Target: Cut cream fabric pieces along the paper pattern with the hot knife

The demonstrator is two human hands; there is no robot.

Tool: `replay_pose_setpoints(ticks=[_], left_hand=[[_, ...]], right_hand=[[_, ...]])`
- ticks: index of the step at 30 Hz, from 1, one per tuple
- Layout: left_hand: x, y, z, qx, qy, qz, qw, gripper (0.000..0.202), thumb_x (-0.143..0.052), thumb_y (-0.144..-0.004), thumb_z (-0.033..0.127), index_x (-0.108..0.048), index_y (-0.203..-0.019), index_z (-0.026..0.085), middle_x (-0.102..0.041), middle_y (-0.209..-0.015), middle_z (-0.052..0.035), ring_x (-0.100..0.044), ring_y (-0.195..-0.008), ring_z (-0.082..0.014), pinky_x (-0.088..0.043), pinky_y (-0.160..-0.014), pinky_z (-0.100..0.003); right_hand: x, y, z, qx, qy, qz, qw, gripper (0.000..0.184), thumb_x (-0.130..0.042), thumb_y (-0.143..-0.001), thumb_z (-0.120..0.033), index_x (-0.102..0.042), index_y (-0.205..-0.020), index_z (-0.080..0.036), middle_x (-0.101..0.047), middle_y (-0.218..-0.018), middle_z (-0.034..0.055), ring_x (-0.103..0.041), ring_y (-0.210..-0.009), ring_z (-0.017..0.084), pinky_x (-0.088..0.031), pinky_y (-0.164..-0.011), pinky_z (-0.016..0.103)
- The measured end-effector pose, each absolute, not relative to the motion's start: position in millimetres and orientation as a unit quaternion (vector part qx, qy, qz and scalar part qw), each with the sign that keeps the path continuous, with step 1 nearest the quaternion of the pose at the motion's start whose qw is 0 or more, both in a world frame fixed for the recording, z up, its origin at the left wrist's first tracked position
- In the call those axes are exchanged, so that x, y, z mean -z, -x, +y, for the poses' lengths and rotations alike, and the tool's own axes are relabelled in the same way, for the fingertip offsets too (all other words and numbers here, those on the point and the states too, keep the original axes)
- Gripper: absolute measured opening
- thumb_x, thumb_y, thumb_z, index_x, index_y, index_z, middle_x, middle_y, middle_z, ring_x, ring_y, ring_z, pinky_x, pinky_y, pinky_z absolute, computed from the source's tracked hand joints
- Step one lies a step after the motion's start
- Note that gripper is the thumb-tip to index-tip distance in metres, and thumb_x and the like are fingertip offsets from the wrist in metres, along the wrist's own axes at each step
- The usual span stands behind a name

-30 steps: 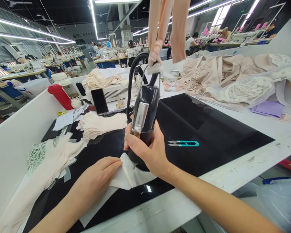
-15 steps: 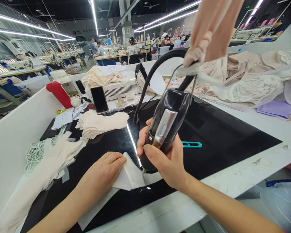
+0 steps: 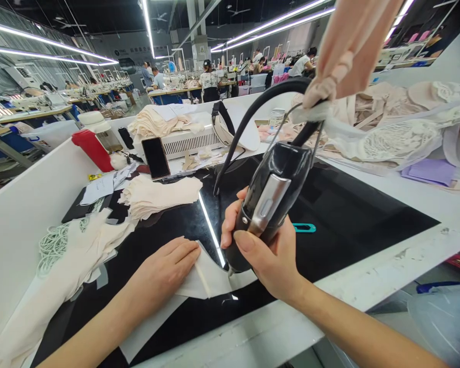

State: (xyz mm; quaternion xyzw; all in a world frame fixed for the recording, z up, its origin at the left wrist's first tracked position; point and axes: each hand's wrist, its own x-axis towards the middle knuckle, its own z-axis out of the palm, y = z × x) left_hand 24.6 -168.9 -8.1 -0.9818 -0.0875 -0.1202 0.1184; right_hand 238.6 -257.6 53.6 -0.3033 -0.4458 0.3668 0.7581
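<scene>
My right hand is wrapped round a black corded handheld power tool with a silver lever, the thumb below the lever. The tool tilts, its narrow tip down at a piece of cream fabric; whether the tip touches it I cannot tell. A knotted pink cloth strip holds the tool's upper end from above. To the left, my left hand lies flat on the same fabric, fingers stretched out and close together. Part of the fabric is hidden under that hand and forearm.
On the black tabletop lie a teal-handled tool, stacked cream pieces and a long cream cloth. Behind stand a phone and a red object. Lace garments pile up at the right. People work farther back.
My right hand and the tool have shifted slightly right, and the tool's top with its hanging strip has swung right. My left hand stays flat on the fabric.
</scene>
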Motion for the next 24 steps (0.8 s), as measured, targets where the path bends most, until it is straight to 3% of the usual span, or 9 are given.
replay_pose_setpoints(ticks=[10, 15, 24], left_hand=[[11.5, -20.9, -167.2, 0.098, 0.987, -0.111, 0.068, 0.04, -0.042, -0.101, 0.004, -0.055, -0.138, 0.01, -0.065, -0.131, -0.013, -0.061, -0.125, -0.0276, -0.052, -0.113, -0.051], [12.8, -19.0, -166.8, 0.096, 0.988, -0.116, 0.047, 0.041, -0.043, -0.104, 0.006, -0.052, -0.143, 0.013, -0.062, -0.133, -0.0115, -0.059, -0.126, -0.0251, -0.048, -0.118, -0.051], [9.2, -22.1, -171.4, 0.125, 0.985, -0.104, 0.06, 0.04, -0.038, -0.101, 0.002, -0.058, -0.135, 0.01, -0.066, -0.124, -0.0126, -0.064, -0.12, -0.0253, -0.049, -0.117, -0.053]], right_hand=[[-48.7, -240.9, -256.7, -0.383, 0.289, -0.45, 0.753, 0.04, -0.084, -0.084, -0.039, -0.053, -0.105, -0.027, -0.063, -0.079, -0.0052, -0.059, -0.062, 0.01, -0.051, -0.058, 0.025], [-46.7, -240.3, -257.5, -0.385, 0.286, -0.452, 0.752, 0.04, -0.083, -0.085, -0.04, -0.052, -0.108, -0.028, -0.062, -0.079, -0.0052, -0.057, -0.061, 0.011, -0.05, -0.057, 0.026], [-53.3, -236.9, -248.1, -0.368, 0.298, -0.432, 0.767, 0.041, -0.084, -0.083, -0.039, -0.053, -0.107, -0.027, -0.063, -0.079, -0.0051, -0.059, -0.061, 0.012, -0.053, -0.058, 0.027]])
